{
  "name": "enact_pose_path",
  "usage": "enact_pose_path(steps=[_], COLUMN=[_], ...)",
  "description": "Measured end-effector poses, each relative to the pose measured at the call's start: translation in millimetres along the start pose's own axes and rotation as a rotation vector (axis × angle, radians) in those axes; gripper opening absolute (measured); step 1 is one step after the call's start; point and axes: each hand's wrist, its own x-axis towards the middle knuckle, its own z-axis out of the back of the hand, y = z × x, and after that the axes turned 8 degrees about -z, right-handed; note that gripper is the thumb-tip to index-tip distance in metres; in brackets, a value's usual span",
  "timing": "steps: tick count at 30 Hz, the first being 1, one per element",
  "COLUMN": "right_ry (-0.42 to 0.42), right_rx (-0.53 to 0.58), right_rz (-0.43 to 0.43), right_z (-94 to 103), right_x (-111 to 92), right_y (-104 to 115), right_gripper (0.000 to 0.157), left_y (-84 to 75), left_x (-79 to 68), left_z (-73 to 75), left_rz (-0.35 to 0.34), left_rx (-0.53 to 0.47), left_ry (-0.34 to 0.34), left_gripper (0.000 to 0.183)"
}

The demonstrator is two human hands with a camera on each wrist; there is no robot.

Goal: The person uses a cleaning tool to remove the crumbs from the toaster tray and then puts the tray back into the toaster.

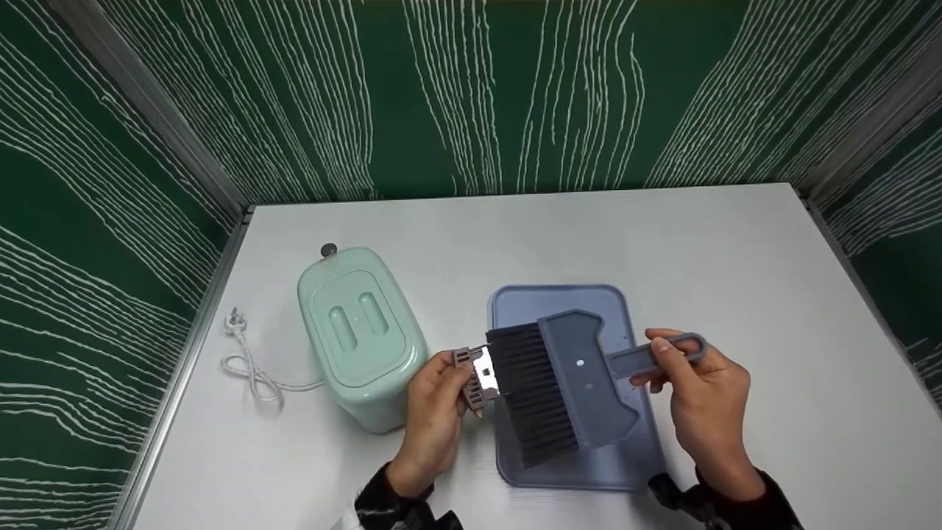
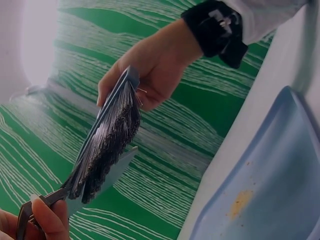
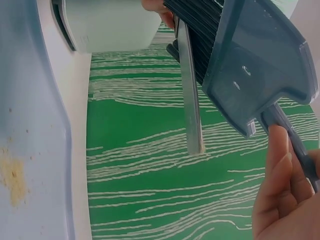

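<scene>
My left hand (image 1: 434, 401) pinches the grey slotted end of a thin metal crumb tray (image 1: 486, 372), held up over the left side of a blue tray (image 1: 559, 296). In my right hand (image 1: 710, 394) is the looped handle of a wide grey brush (image 1: 585, 379). Its dark bristles (image 1: 528, 390) lie against the crumb tray and hide most of it in the head view. The right wrist view shows the far end of the metal crumb tray (image 3: 192, 95) sticking out beyond the bristles. Yellowish crumbs (image 2: 241, 203) lie on the blue tray below.
A mint-green toaster (image 1: 364, 324) with two slot-shaped recesses in its top stands left of my left hand. Its white cord and plug (image 1: 254, 368) lie on the white table (image 1: 441, 243) at the far left. Green panels (image 1: 515, 96) with white lines enclose the table.
</scene>
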Motion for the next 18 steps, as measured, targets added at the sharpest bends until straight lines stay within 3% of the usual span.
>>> enact_pose_path(steps=[6,18], right_ry=[-0.028,-0.065], right_rx=[0.057,0.139], right_rz=[0.033,0.099], right_z=[8.3,23.0], right_x=[6,15], right_y=[0,3], right_gripper=[0.015,0.017], left_y=[0.6,-0.8], left_x=[-0.2,-0.3], left_z=[0.7,0.6], left_rz=[-0.025,-0.005], left_rx=[0.004,0.011], left_ry=[0.013,0.007], left_gripper=[0.014,0.015])
